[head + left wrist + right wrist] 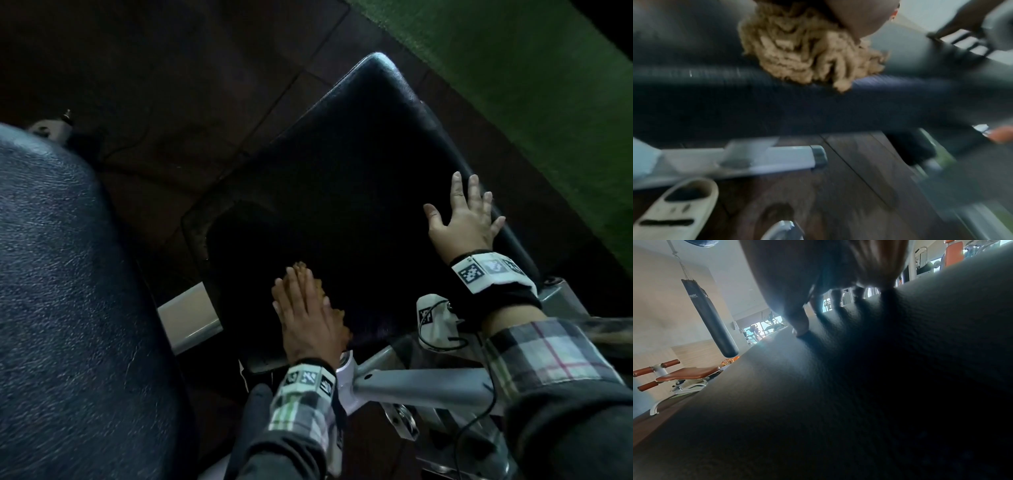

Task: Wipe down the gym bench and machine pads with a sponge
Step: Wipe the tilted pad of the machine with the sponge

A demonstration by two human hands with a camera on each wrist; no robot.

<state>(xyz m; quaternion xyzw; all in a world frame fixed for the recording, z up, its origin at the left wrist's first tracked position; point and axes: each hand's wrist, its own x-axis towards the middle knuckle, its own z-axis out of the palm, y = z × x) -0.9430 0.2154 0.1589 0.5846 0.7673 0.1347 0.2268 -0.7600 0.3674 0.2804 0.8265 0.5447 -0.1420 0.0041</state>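
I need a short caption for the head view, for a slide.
Left hand presses a sponge on the black pad; right hand rests flat beside.

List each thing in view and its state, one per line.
Left hand: flat, fingers straight, pressing the sponge.
Sponge: tan, shaggy, squashed on the pad's near edge.
Right hand: spread open, braced on the pad.
Bench pad: black, tilted.
Punching bag: hanging.

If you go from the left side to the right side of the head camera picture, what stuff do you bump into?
Grey-blue padded seat → left hand pressing flat on the tan sponge → black bench pad → right hand spread flat near the pad's right edge → green turf.
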